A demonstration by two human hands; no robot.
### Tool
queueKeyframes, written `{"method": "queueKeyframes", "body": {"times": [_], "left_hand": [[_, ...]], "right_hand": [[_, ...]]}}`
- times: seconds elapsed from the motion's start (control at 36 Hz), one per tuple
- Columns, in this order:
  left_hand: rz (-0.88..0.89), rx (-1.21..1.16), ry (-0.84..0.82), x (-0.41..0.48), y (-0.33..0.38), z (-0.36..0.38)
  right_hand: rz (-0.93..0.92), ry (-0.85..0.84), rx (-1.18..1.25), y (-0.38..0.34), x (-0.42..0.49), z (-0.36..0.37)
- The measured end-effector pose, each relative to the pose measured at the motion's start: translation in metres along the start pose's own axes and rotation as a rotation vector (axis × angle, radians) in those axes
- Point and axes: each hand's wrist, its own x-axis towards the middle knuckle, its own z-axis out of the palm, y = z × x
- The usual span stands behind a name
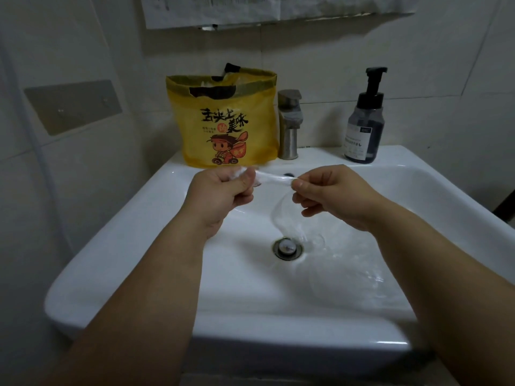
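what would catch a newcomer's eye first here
The bright yellow bag with a cartoon figure stands on the back ledge of the white sink, just left of the tap. In front of it, the left hand and right hand pinch a strip of clear plastic stretched between them above the drain.

On the back edge of the sink (117, 274) a bag (225, 126) stands left, a tap (289, 126) just right of it and a pump bottle (363, 129) near the back right corner, while the drain (287, 247) lies mid-basin, below a plastic film (274, 178) stretched between the left hand (220, 196) and right hand (334, 196).
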Motion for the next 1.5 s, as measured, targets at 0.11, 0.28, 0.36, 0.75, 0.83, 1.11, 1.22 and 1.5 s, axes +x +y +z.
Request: {"method": "queueKeyframes", "body": {"times": [0.11,0.28,0.36,0.75,0.83,1.11,1.22,1.5], "left_hand": [[0.006,0.037,0.010,0.001,-0.003,-0.001],[0.041,0.135,0.032,0.003,-0.007,-0.002],[0.067,0.080,0.091,0.003,-0.005,-0.003],[-0.160,-0.104,-0.124,-0.004,-0.002,0.023],[-0.067,-0.069,0.076,0.000,0.001,0.018],[-0.034,0.087,0.343,0.004,0.009,0.010],[0.070,0.293,0.348,0.010,0.023,0.005],[0.035,0.137,0.192,0.041,0.070,-0.029]], "right_hand": [[-0.022,0.012,-0.042,0.002,0.001,0.001],[-0.012,0.001,-0.041,0.002,0.000,0.001],[-0.006,0.004,0.022,0.000,-0.001,0.004],[-0.033,-0.076,0.171,-0.001,-0.007,0.039],[-0.017,-0.099,0.177,-0.002,-0.007,0.037],[0.042,-0.157,0.188,-0.008,-0.004,0.023],[0.025,-0.190,0.125,-0.025,0.005,0.016],[-0.075,-0.098,0.017,-0.074,0.050,0.017]]}}
